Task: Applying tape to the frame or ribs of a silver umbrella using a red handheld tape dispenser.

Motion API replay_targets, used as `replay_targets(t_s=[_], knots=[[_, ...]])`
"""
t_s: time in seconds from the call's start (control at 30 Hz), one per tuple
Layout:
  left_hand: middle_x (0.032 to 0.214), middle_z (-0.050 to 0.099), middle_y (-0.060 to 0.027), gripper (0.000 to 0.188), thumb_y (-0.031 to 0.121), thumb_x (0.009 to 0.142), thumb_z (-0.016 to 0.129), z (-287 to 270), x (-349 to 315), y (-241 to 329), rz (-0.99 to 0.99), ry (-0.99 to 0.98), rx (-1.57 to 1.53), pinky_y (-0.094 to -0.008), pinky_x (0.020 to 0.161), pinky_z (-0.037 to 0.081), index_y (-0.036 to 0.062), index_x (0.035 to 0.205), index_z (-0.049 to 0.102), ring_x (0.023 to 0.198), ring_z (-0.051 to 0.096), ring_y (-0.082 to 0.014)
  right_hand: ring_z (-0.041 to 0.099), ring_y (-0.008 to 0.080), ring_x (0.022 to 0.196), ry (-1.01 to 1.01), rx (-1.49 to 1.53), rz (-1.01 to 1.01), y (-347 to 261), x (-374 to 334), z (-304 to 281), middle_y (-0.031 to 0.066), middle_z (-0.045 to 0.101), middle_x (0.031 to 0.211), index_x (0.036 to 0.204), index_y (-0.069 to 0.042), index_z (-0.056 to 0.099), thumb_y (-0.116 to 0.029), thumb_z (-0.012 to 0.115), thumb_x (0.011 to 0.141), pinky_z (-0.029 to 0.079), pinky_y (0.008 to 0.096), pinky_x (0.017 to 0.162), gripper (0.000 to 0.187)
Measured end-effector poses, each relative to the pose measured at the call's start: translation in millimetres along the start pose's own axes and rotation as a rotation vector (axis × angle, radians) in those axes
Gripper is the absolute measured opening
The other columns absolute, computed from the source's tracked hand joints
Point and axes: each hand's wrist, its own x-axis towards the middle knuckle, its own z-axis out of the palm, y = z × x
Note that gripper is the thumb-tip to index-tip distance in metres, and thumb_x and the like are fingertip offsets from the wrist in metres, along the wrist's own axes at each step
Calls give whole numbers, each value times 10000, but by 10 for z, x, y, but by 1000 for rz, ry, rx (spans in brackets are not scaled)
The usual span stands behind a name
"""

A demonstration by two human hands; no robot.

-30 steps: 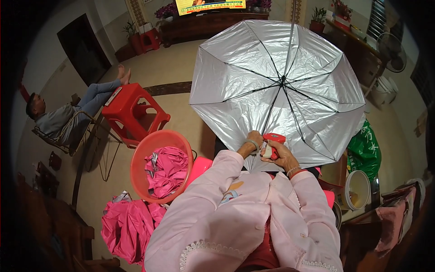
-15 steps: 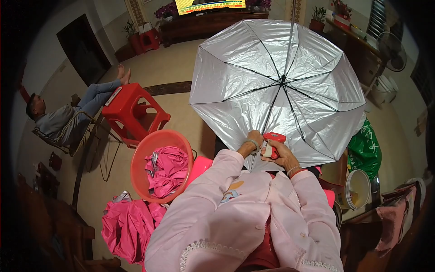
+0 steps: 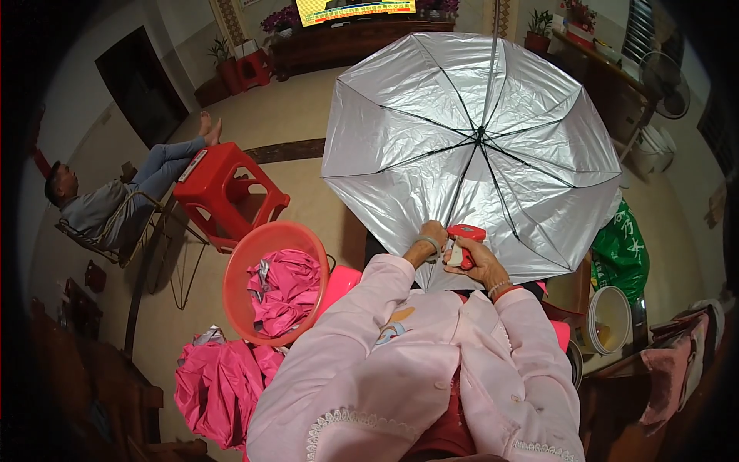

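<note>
An opened umbrella [image 3: 539, 154] with a silver lining and dark ribs spreads in front of me, its inner side facing me and its shaft pointing up and away. At its near edge, my left hand [image 3: 433, 235] is closed, with its fingers pinching the silver fabric by a rib. Just to the right, my right hand [image 3: 485, 266] grips a small red-and-white handheld tool [image 3: 466, 232] whose exact kind I cannot make out. The tool lies against the lining, close to my left fingers. The umbrella's outer side is hidden.
On my left, an orange-red basin [image 3: 235, 289] holds crumpled pink fabric, with more pink fabric [image 3: 219, 389] below it. Beyond stands a red plastic stool [image 3: 204, 173], near a reclining person [image 3: 100, 204]. At right are a green bag [image 3: 620, 254] and white buckets [image 3: 608, 319].
</note>
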Motion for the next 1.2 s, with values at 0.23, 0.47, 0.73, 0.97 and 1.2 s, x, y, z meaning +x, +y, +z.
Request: replay_targets(t_s=[0.23,0.47,0.73,0.97,1.2], knots=[[481,544,-119,222,51,740,451,-31,4,41,-30,-41,26,-314,368,446,-54,580,564,374,534,-195,605,247,735,9,-8,2,5,-12,25,125,601,841,1007,-66,509,-278,540,801,505,451,687,298],[481,552,-116,242,77,748,451,-35,-7,40,-13,-25,48,-313,394,465,-45,585,580,389,550,-196,606,257,730,3,6,5,3,-4,25,136,603,834,1001,-65,510,-274,525,811,506,456,683,283],[478,558,-112,256,88,750,453,-70,-13,98,-44,-11,63,-314,424,479,-40,571,584,400,560,-195,603,258,745,15,6,1,-2,-27,45,138,600,830,993,-72,507,-265,518,819,503,472,686,260],[480,557,-111,249,86,750,452,-105,-26,146,-78,-20,46,-313,421,480,-40,580,584,403,562,-193,602,245,751,21,9,0,-4,-25,44,133,598,835,986,-76,508,-259,513,823,506,474,680,245],[493,561,-115,228,77,749,456,-133,-26,160,-106,-65,14,-311,407,474,-49,609,584,401,558,-192,602,239,747,5,18,7,16,35,-5,132,597,846,996,-66,512,-260,513,822,509,465,676,261]])
